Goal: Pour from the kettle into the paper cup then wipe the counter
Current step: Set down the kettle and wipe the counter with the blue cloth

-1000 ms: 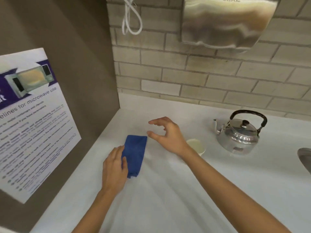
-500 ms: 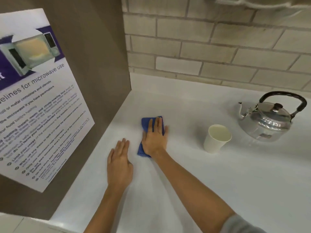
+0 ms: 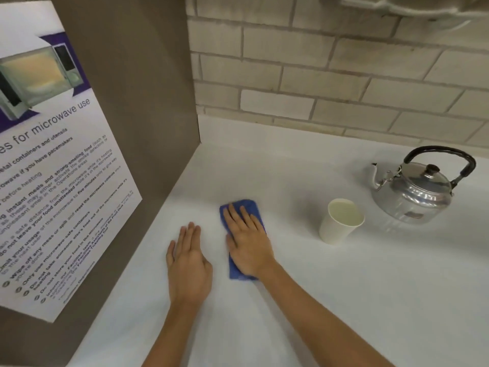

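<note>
A folded blue cloth [image 3: 252, 206] lies on the white counter [image 3: 344, 287], and my right hand [image 3: 247, 242] presses flat on top of it, covering most of it. My left hand [image 3: 188, 263] rests flat on the bare counter just left of the cloth, fingers together, holding nothing. A white paper cup [image 3: 340, 221] stands upright to the right of the cloth with pale liquid inside. Behind and right of the cup sits a shiny metal kettle [image 3: 415, 192] with a black handle, its spout pointing left.
A brown side panel [image 3: 137, 102] with a microwave-use poster [image 3: 53, 168] walls off the left. A pale brick wall [image 3: 330, 75] runs along the back. The lower edge of a metal hand dryer [image 3: 412, 6] shows at the top right.
My right hand came down onto the blue cloth and took it over from my left hand, which moved off to lie flat on the counter. The view drew closer.
</note>
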### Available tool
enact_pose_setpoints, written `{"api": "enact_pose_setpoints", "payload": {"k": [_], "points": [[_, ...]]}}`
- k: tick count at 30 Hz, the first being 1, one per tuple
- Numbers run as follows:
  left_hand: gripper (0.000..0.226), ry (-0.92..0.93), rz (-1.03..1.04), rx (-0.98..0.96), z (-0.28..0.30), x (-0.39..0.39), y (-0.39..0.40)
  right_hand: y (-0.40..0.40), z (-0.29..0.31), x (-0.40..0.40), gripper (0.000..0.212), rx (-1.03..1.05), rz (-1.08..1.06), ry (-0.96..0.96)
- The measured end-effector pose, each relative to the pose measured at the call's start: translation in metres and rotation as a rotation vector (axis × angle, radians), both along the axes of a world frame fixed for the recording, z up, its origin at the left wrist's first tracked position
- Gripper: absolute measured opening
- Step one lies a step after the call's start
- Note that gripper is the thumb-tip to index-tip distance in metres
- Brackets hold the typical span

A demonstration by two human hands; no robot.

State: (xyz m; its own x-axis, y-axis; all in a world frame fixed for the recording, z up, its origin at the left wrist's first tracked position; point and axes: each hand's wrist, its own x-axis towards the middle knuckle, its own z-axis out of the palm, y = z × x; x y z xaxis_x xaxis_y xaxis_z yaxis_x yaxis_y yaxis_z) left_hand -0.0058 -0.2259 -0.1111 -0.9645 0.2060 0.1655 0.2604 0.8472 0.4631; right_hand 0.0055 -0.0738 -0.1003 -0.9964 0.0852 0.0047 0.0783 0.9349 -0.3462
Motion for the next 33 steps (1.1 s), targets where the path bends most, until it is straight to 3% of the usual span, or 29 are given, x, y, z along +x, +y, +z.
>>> {"api": "enact_pose_setpoints", "payload": {"k": [4, 7, 10, 14, 18, 21, 25, 28, 31, 33], "points": [[0.066, -0.001, -0.031, 0.004, -0.002, 0.001, -0.005, -0.022, -0.013, 0.085, 0.063, 0.001, -0.039, 0.054], [0.065, 0.006, -0.015, -0.003, -0.003, 0.001, -0.003, 0.013, -0.002, 0.038, 0.067, 0.107, -0.259, -0.011], [0.063, -0.002, 0.024, 0.039, -0.002, -0.002, 0.0, 0.053, 0.015, -0.04, 0.064, 0.012, -0.412, -0.128], [0.06, -0.002, 0.02, 0.077, 0.001, -0.003, 0.0, 0.027, 0.015, -0.077, 0.058, 0.053, -0.227, -0.08], [0.058, 0.007, -0.009, 0.09, 0.0, -0.002, -0.006, -0.026, -0.012, 0.027, 0.056, 0.049, 0.1, 0.069], [0.056, 0.01, -0.012, 0.087, 0.0, -0.002, -0.007, 0.012, -0.017, 0.059, 0.057, 0.099, -0.091, 0.094], [0.057, 0.009, 0.004, 0.062, 0.001, -0.001, -0.003, 0.05, 0.008, -0.014, 0.057, 0.097, -0.317, -0.059], [0.059, 0.005, 0.008, 0.06, 0.0, 0.0, -0.002, 0.013, 0.002, -0.025, 0.058, 0.07, -0.204, -0.028], [0.059, 0.004, -0.004, 0.041, -0.001, 0.002, -0.003, -0.009, -0.012, 0.017, 0.059, 0.031, -0.027, 0.026], [0.06, 0.005, -0.01, 0.026, 0.0, 0.003, -0.003, 0.007, -0.01, 0.02, 0.057, 0.005, -0.048, 0.058]]}}
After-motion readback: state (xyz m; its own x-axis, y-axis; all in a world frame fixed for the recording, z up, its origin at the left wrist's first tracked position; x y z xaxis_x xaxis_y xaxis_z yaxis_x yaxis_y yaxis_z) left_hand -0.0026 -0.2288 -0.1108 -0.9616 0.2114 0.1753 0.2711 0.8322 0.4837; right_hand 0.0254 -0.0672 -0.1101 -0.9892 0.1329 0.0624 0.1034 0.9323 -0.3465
